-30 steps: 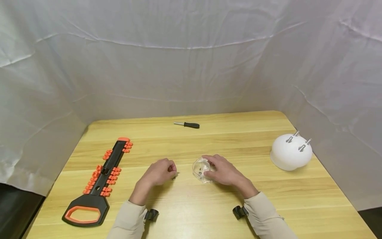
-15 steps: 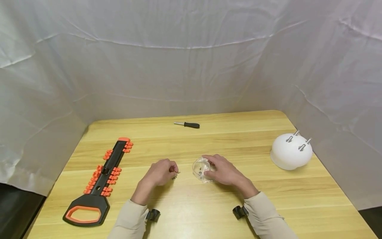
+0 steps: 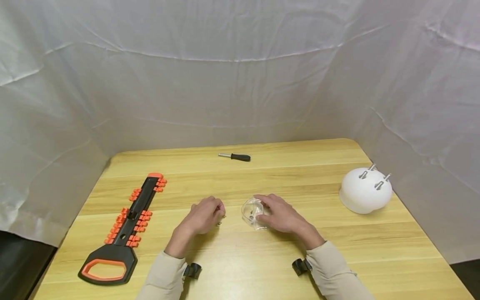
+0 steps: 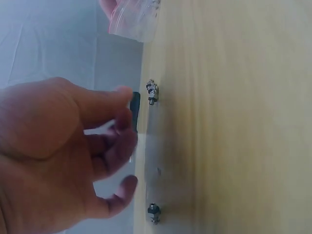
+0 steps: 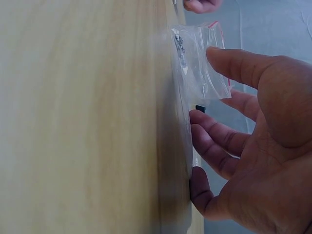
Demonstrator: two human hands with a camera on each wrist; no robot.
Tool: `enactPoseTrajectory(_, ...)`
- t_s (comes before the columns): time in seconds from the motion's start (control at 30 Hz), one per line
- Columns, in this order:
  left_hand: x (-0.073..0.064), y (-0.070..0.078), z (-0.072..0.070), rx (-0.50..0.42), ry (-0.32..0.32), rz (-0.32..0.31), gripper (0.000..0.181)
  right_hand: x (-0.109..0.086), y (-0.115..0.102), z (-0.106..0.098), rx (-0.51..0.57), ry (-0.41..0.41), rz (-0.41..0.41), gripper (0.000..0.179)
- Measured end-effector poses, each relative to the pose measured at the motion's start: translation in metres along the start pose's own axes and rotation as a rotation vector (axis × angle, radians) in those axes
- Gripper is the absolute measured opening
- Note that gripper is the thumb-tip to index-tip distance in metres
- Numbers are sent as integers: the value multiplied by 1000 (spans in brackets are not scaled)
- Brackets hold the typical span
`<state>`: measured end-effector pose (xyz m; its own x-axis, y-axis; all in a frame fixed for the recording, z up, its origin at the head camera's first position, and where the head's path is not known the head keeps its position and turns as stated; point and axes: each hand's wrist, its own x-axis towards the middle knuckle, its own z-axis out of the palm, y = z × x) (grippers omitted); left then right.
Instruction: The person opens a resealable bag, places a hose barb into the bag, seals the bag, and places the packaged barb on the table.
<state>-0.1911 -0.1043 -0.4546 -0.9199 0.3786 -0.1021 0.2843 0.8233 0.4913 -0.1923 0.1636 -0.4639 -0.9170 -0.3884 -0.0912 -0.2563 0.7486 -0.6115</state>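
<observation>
Beside a few small metal fittings on the table, my left hand hangs with bent fingers. In the left wrist view the thumb tip meets the index finger; whether anything tiny lies between them is hidden. Another small metal fitting stands on the wood below those fingers. My right hand pinches a clear zip bag by its edge, thumb on one side and fingers behind. Small metal pieces lie at the bottom of the bag, which leans over the tabletop with its red-lined mouth toward the hand.
A black nut driver or screwdriver lies at the back. To the left is a black tool-like piece with an orange-edged handle and rows of orange clips. A white rounded body with metal prongs stands at the right edge. Fabric walls surround the table.
My left hand has shifted slightly to the right over the small fittings, its fingers moving a little. The right hand and the bag stay in place.
</observation>
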Motion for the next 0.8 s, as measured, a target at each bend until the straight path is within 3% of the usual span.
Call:
enactPoseTrajectory(0.2,4,6,1,-59,80,72,11,-1,0,0,1,-4,9,62)
enactPoseTrajectory(0.4,6,16,4,-86,117,122,10,0,1,0,7,1,11,62)
enactPoseTrajectory(0.6,11,29,9,-87,125,173,9,0,1,0,17,5,7,61)
enactPoseTrajectory(0.8,15,40,15,-86,90,198,11,0,1,1,15,3,-3,61)
